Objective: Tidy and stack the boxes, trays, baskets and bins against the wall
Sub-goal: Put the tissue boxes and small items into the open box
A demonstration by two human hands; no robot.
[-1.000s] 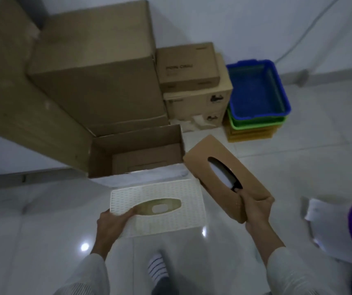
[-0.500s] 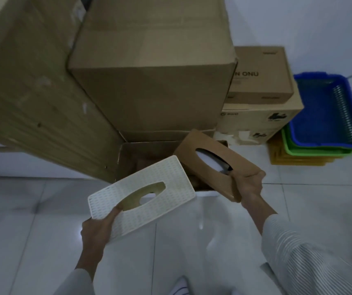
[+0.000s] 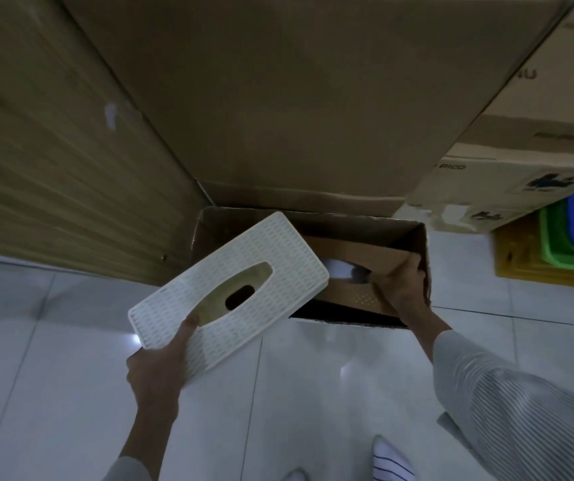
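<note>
My left hand (image 3: 158,369) grips the near end of a white perforated tissue box (image 3: 236,272), thumb at its oval slot, holding it tilted above the left side of an open cardboard box (image 3: 414,234) on the floor. My right hand (image 3: 400,286) grips a brown tissue box (image 3: 351,258) that is lowered inside that open box; the white box hides its left part. A large closed cardboard box (image 3: 296,98) towers right behind the open one.
A wood-grain panel (image 3: 52,161) stands at the left. Smaller printed cardboard boxes (image 3: 521,151) are stacked at the right, with nested blue, green and yellow trays (image 3: 556,244) beside them. Glossy white floor tiles (image 3: 35,394) spread below; my striped socks (image 3: 388,459) show at the bottom.
I have moved close to the boxes. My right hand has lowered the brown tissue box down into the open cardboard box. My left hand has carried the white tissue box forward over its left edge.
</note>
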